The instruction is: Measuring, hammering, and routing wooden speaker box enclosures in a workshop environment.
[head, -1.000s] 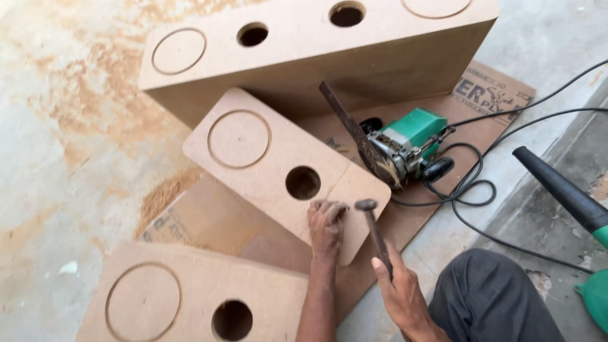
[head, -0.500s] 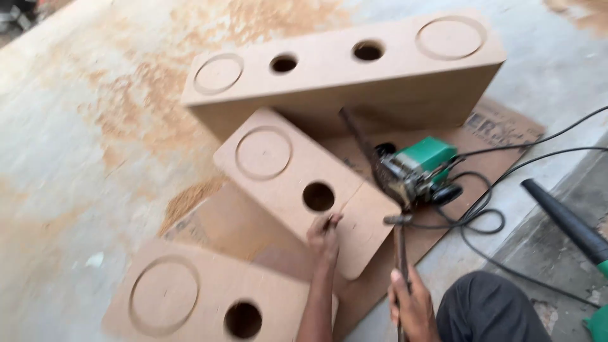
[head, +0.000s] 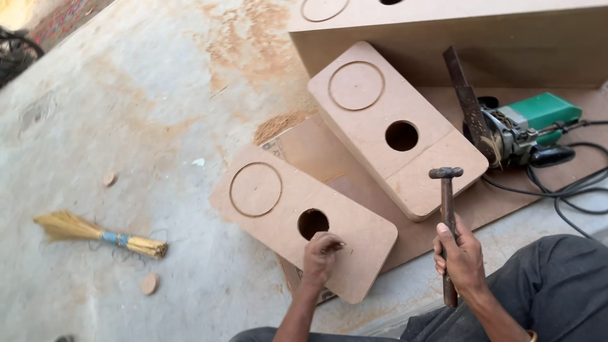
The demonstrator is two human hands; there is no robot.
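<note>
Now left hand (head: 320,253) moved onto nearer panel (head: 304,218), pinching something small, right grip (head: 459,256) clasping raised hammer (head: 447,215).

The near panel (head: 304,218) and the second panel (head: 396,126) are plain tan fibreboard, each scored with a circle. The power tool (head: 529,126) is green and silver with black cord. The hammer (head: 447,215) is dark rust-brown. The little broom (head: 95,234) is straw-yellow with blue binding. The floor (head: 126,126) is grey, dusted orange.
</note>
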